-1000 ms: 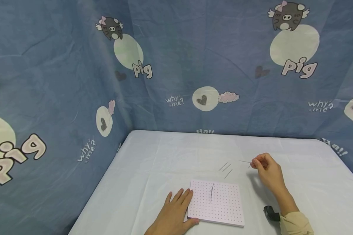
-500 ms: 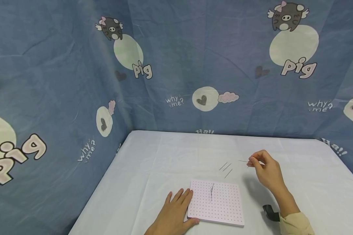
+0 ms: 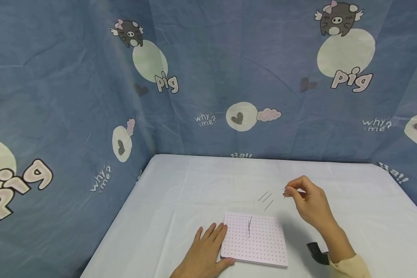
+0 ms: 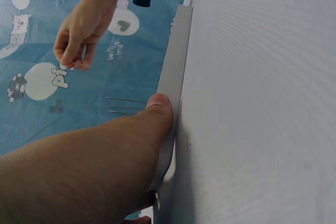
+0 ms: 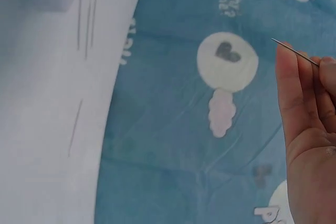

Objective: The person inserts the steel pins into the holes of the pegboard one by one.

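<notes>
My left hand (image 3: 204, 249) rests against the left side of a pale pink board (image 3: 269, 247) with rows of small holes, fingers straight. Its thumb (image 4: 158, 100) presses the board's near edge. A few thin metal needles (image 3: 249, 227) stand upright in the board's upper middle. Above the table, beyond the board's far right corner, my right hand (image 3: 312, 202) pinches one needle (image 5: 295, 52) between thumb and fingers, its tip poking out. Three more needles (image 3: 269, 204) lie slanted on the table behind the board. Another lying needle (image 5: 76, 127) shows apart from them in the right wrist view.
A white cloth (image 3: 194, 185) covers the table, which meets a blue patterned curtain (image 3: 194, 77) at the back and left. A black curved piece (image 3: 317, 253) sticks out at my right wrist, by the beige sleeve (image 3: 349, 266).
My right hand has moved left and slightly up with the needle, nearer the lying needles. The left hand and board stay where they were.
</notes>
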